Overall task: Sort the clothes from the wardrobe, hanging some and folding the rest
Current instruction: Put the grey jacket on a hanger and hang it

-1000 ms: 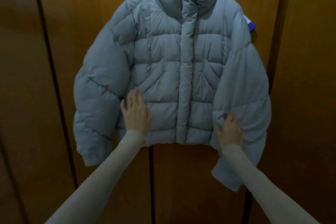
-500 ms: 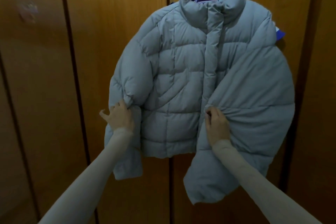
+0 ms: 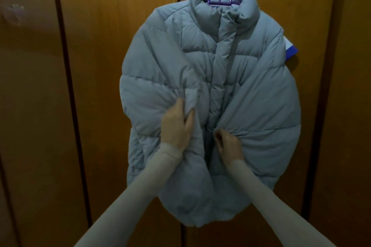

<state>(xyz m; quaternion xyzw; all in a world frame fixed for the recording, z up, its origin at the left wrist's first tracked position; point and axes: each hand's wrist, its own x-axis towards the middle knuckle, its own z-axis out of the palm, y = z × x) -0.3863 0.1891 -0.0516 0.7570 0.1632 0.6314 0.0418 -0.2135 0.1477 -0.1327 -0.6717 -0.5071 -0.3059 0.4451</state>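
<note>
A pale grey-blue puffer jacket (image 3: 251, 78) hangs on a purple hanger (image 3: 220, 0) from a hook on the wardrobe doors. Both sleeves are pulled across its front and meet near the middle. My left hand (image 3: 176, 126) grips the left sleeve, with the cuff sticking up past my thumb. My right hand (image 3: 226, 143) pinches a bunch of the right sleeve's fabric next to the zip placket. A white and blue tag (image 3: 291, 51) pokes out behind the jacket's right shoulder.
Brown wooden wardrobe doors (image 3: 112, 46) fill the view, shut, with dark vertical gaps between the panels. A faint pale mark (image 3: 15, 13) shows on the far left panel.
Both hands have drawn the sleeves inward from the jacket's sides to its centre. The view has shifted so the jacket sits further right and looks larger.
</note>
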